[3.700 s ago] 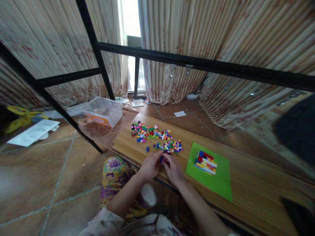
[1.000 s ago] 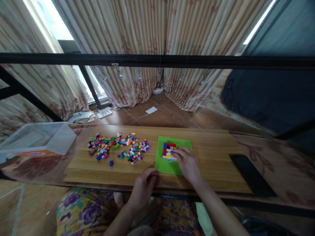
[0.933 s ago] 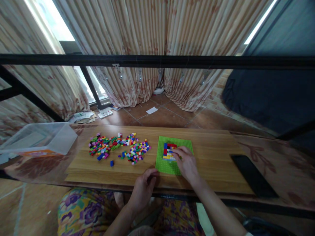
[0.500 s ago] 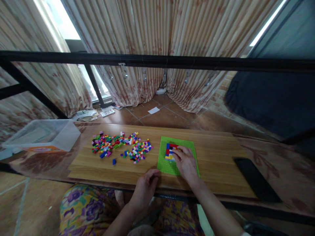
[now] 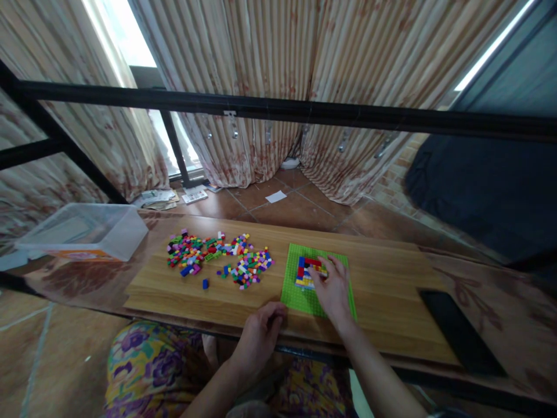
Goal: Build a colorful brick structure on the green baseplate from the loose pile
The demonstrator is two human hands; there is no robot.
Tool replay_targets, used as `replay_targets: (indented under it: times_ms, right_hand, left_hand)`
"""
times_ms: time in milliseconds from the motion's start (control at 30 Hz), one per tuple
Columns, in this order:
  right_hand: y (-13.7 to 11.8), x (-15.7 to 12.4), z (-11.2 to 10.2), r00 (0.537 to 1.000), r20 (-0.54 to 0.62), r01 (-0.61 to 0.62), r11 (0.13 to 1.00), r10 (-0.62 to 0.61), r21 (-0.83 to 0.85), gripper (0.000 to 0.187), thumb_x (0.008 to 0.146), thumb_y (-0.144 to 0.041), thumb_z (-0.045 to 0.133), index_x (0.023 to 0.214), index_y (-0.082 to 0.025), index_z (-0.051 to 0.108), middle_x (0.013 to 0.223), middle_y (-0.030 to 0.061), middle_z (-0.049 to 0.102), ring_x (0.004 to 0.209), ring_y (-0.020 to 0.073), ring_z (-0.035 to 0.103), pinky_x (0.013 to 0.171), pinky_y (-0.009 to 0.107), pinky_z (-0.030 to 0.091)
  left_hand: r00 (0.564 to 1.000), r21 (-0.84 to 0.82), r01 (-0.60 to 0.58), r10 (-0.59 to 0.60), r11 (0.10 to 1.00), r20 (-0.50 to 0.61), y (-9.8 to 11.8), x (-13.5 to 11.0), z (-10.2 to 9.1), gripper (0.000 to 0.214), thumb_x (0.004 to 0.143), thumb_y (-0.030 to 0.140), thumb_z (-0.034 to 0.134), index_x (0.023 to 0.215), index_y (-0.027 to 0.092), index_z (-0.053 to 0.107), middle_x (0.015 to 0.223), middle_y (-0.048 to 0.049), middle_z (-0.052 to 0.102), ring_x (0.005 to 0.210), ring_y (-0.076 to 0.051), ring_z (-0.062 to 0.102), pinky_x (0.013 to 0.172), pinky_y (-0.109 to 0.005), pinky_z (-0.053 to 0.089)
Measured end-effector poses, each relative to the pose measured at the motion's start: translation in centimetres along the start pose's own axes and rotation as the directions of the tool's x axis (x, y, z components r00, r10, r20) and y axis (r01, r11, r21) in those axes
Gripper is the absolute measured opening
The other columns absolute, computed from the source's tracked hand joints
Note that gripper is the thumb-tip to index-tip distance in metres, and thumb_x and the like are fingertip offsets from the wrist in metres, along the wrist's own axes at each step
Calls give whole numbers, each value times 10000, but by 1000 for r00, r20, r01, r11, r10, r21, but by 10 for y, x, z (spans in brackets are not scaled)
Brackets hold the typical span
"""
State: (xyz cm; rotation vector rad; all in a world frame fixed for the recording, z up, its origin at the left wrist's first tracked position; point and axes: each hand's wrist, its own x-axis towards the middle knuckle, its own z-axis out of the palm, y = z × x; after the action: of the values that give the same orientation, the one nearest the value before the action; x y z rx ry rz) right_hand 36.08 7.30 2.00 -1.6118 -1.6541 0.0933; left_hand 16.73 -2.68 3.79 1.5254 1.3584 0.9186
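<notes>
My right hand (image 5: 333, 288) lies on the green baseplate (image 5: 300, 297), its bent fingers and thumb pressed against the right side of a small multicoloured brick build (image 5: 306, 271). My left hand (image 5: 261, 330) rests at the front edge of the wooden board (image 5: 174, 290), just left of the baseplate. Its fingers are curled in, and what is inside them is hidden. A pile of loose coloured bricks (image 5: 217, 258) is spread on the board to the left, with a single blue brick (image 5: 205, 283) lying apart in front of it.
A clear plastic box (image 5: 87, 238) stands at the table's left end. A black phone (image 5: 461, 332) lies flat at the right. A black metal bar (image 5: 278, 110) crosses above the table. Curtains hang behind; papers lie on the tiled floor.
Both hands left the loose pile, where they worked 3.7 s ago. My right hand moved to the build on the baseplate and stays there; the left hand has rested at the board's edge for the last second.
</notes>
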Motion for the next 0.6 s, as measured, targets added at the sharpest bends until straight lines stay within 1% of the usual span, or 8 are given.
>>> replay_targets:
  times_ms: [100,200,467,600]
  right_hand:
    - [3,-1,6,997,1,-75,996,75,41,494,826,-545,534,1107,-160,663,1206,157,539,1151,283,465,988,471,375]
    - [5,-2,9,992,15,-122,988,121,97,502,817,-557,532,1093,-160,666,1185,155,557,1125,279,486,981,471,379]
    - [3,-6,14,985,31,-170,956,168,239,475,817,-528,540,1111,-170,646,1146,128,588,1076,247,530,978,446,399]
    - [5,-6,17,982,20,-185,949,186,256,473,805,-531,554,1098,-171,649,1123,123,591,1063,245,538,961,440,417]
  left_hand:
    - [1000,3,-6,6,1000,14,-1,-1,-1,225,856,164,457,981,210,638,959,-30,681,921,-157,630,853,-262,478]
    - [1000,6,-12,12,1000,24,-3,-1,-1,229,862,162,451,995,215,630,963,-25,676,924,-153,628,854,-258,477]
    - [999,23,-38,37,999,26,-8,-3,1,213,861,156,469,986,218,631,957,-26,677,917,-151,624,850,-250,472]
    - [998,11,-51,50,999,30,-8,-3,1,198,872,167,464,974,219,626,954,-25,671,916,-149,618,846,-248,468]
